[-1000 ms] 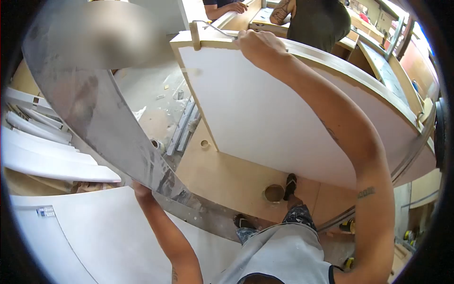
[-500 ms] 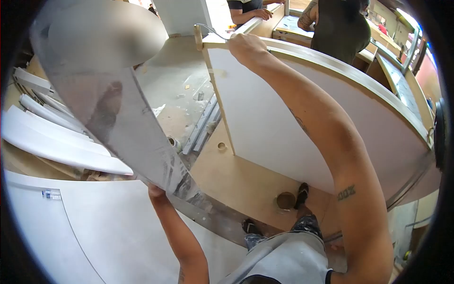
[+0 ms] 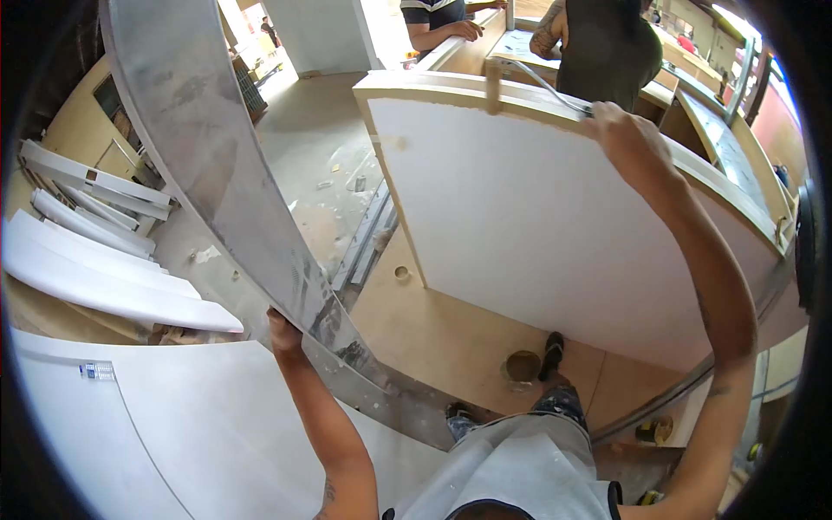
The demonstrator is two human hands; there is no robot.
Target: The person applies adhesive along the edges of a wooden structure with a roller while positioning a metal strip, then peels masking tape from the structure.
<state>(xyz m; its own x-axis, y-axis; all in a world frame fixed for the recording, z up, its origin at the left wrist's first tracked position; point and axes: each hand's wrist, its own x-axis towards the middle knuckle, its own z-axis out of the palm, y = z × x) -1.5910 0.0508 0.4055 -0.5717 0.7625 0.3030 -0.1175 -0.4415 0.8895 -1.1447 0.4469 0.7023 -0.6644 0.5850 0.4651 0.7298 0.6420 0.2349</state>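
Observation:
My right hand (image 3: 631,143) grips the handle of a small paint roller (image 3: 493,87), whose bent wire frame reaches left. The roller lies against the long top edge of a white-faced panel (image 3: 520,199) standing on its side, with tan strips along its edges. Low on the left, my left hand (image 3: 284,331) is closed around the edge of a long, curved grey strip (image 3: 234,173) with dark smears on it. That strip rises steeply out of the top of the view. Most of my left fingers are hidden behind it.
White curved pieces (image 3: 104,269) are stacked at left. A plastic bottle (image 3: 97,371) lies on a large white sheet (image 3: 199,407). A round can (image 3: 522,367) stands by my feet, and metal rails (image 3: 360,247) lie beyond. Two people, one in a dark top (image 3: 607,52), stand behind the panel.
My right hand has moved right with the paint roller, from the panel's far left corner along its top edge. The grey strip's upper part has shifted right; my left hand still grips it.

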